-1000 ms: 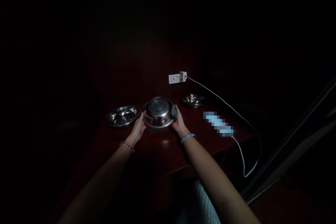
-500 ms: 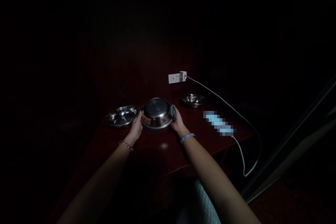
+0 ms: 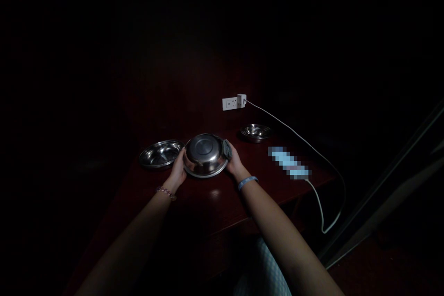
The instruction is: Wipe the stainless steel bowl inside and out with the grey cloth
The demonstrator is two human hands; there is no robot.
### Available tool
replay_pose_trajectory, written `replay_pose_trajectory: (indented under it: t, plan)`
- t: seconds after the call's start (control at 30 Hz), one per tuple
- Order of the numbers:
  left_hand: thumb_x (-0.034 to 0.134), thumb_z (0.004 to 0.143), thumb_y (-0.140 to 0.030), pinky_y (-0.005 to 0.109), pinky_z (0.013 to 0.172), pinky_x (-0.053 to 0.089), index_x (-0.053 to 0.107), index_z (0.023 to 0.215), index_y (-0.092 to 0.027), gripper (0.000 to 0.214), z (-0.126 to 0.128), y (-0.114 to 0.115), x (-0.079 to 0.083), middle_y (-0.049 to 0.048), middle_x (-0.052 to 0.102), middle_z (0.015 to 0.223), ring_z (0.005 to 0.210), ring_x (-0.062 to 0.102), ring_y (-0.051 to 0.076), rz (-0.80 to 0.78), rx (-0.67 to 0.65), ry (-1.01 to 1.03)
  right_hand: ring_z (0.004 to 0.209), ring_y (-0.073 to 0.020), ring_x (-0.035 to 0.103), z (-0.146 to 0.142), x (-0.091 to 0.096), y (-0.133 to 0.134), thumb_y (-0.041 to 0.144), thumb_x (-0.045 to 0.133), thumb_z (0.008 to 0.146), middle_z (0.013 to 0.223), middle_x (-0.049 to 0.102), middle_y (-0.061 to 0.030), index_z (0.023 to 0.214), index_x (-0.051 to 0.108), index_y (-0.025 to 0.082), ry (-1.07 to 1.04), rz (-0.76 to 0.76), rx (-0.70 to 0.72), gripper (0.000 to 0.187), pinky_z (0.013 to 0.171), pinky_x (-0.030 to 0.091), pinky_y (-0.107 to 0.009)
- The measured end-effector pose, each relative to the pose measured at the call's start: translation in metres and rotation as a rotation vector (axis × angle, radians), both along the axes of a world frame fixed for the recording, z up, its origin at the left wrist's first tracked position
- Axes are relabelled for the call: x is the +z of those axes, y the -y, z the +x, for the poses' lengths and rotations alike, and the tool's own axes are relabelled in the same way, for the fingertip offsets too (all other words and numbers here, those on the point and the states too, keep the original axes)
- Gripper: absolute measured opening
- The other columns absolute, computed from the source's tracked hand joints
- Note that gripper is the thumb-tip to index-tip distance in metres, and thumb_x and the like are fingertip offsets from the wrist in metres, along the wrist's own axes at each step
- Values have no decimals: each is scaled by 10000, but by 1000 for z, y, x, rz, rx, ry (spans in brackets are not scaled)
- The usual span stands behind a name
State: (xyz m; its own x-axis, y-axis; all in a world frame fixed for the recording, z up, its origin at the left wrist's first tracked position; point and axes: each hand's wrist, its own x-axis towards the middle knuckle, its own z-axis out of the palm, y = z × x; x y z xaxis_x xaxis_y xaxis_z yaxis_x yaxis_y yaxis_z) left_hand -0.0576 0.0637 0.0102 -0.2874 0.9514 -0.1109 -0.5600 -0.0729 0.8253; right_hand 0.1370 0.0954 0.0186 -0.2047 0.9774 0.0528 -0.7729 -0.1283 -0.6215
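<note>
Between my hands is a shiny metal bowl, turned so that its round base faces up and towards me. My left hand grips the bowl's left rim. At the right rim my right hand is closed on a dark grey cloth pressed against the bowl; its fingers are partly hidden behind the rim. Just left of my left hand lies a wide, shallow metal dish, open side up. A smaller metal bowl rests upright farther back on the right.
The dark red table stands against a wall with a white socket and plugged-in charger. A white cable hangs over the right edge and runs to a blurred-out bright device.
The held bowl has come slightly lower and nearer and tipped, so more of its base shows. Both hands keep their hold; the other dishes have not moved.
</note>
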Motion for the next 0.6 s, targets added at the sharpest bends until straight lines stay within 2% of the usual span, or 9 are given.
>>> replay_pose_trajectory:
  t: [0.13, 0.27, 0.37, 0.5, 0.6]
  plan:
    - [536, 1042, -355, 302, 906, 617, 735, 1141, -212, 264, -2, 0, -1, 62, 832, 1027, 963, 782, 201, 27, -70, -41, 850, -211, 791, 4, 8, 4, 356, 592, 1004, 774, 791, -17, 907, 710, 233, -55, -108, 82, 196, 937, 665, -383]
    - [522, 1047, -394, 312, 838, 609, 706, 1184, -200, 301, -3, 4, -1, 84, 809, 981, 854, 764, 196, 0, -139, -78, 796, -191, 784, 9, 9, 2, 366, 606, 990, 797, 805, -8, 870, 711, 241, -124, -117, -10, 203, 928, 667, -374]
    - [515, 1057, -368, 293, 828, 586, 710, 1145, -195, 275, 0, 8, 1, 101, 806, 1010, 831, 747, 178, -7, -194, -111, 738, -162, 766, 11, 7, -1, 366, 594, 997, 802, 808, -1, 855, 713, 244, -158, -127, -94, 222, 902, 668, -335]
    - [485, 1073, -280, 250, 804, 564, 712, 1027, -189, 248, 5, 10, 4, 88, 806, 966, 815, 737, 146, -7, -205, -121, 771, -165, 771, 10, 8, -1, 370, 586, 1002, 835, 814, -11, 896, 727, 244, -205, -148, -117, 217, 879, 674, -329]
    - [526, 1057, -258, 252, 802, 570, 719, 1023, -176, 213, 6, 10, 3, 93, 811, 962, 823, 746, 151, 7, -199, -128, 784, -181, 773, 9, 9, -1, 369, 561, 1013, 825, 809, -11, 914, 737, 244, -212, -182, -119, 237, 901, 676, -369]
